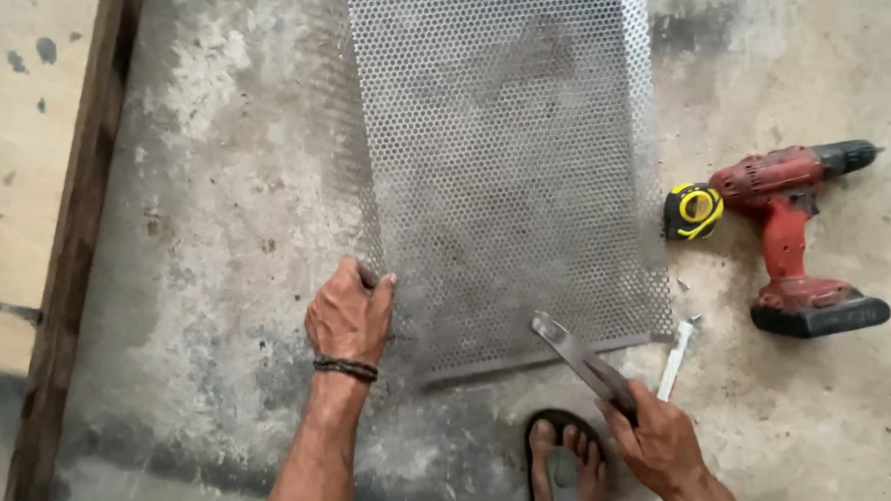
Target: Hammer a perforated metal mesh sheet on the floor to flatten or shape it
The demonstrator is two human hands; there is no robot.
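1. Right hand (659, 437) closed around the handle of metal snips (582, 360); blades angled up-left over the near edge of the perforated metal sheet (507, 158).
2. Left hand (350, 315) curled, fingers gripping the sheet's left edge, wrist straight.
3. Sheet lies flat on the concrete floor (215, 241).
4. Right of the sheet: tape measure (692, 212), red drill (800, 235).
5. Sandalled foot (567, 461) just below the sheet.

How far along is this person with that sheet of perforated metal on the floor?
Done: the perforated metal sheet lies flat on the concrete floor; a tape measure and red drill sit beside it. In hand: the left hand grips the sheet's left edge, while the right hand holds a flat metal tool over its near corner. Left: no cut or bend shows yet.
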